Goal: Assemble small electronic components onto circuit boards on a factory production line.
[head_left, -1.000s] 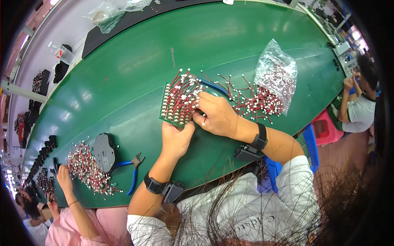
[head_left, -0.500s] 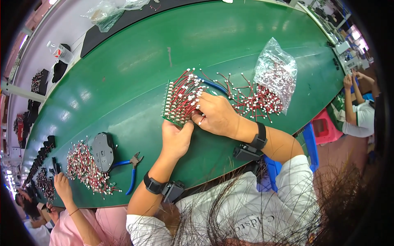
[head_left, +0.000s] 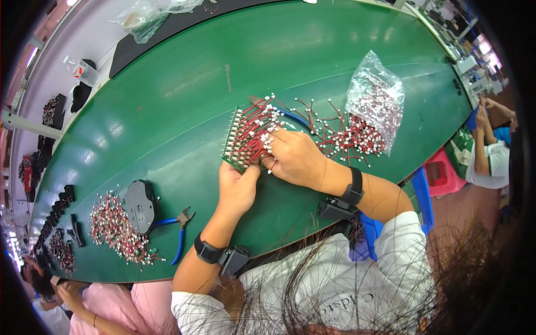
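Note:
My left hand [head_left: 237,183] grips the lower edge of a green circuit board [head_left: 228,149], thumb on the near side. The board is tilted, with rows of white connectors along it. Red wire leads [head_left: 254,129] with white plug ends fan out from it to the right. My right hand [head_left: 298,156] is closed at the lower right of this bundle, its fingers pinched on a red wire lead whose white end pokes out below them. The fingertips are partly hidden among the wires. Behind the bundle lies a blue-handled tool [head_left: 295,116], mostly covered.
Right of my hands lies a pile of red wire leads [head_left: 357,137], partly inside a clear plastic bag [head_left: 375,89]. To the left are another wire pile [head_left: 117,229], a dark grey device [head_left: 140,206] and blue-handled cutters [head_left: 181,231]. A co-worker in pink [head_left: 111,307] sits at the left.
The board has turned slightly in my left hand, and the wire bundle has shifted a little right. The co-worker's hand at the left has drawn back from the table.

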Motion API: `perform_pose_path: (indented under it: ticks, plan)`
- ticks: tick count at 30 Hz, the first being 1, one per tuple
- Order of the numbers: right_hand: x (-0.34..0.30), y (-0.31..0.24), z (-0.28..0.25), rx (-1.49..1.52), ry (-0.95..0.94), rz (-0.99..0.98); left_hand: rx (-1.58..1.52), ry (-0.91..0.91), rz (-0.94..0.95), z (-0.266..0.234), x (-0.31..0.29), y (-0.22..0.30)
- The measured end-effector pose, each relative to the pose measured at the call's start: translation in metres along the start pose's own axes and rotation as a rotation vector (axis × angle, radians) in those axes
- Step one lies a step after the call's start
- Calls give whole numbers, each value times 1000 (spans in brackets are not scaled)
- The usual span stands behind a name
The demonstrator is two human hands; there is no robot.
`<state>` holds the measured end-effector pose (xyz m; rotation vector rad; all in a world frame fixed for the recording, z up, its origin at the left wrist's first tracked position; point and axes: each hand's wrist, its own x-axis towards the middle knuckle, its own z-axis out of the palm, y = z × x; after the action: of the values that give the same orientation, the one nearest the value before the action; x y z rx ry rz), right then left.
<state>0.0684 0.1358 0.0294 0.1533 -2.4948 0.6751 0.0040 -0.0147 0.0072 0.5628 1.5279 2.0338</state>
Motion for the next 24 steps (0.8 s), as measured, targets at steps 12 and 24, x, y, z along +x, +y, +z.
perform_pose_path:
  ticks: [12,24]
  plan:
    - [-1,4,2,15,-53,-43,-26,4,50,4,0,3]
    - [1,1,1,-1,-114,91,-99,148,-125,-3,6,6]
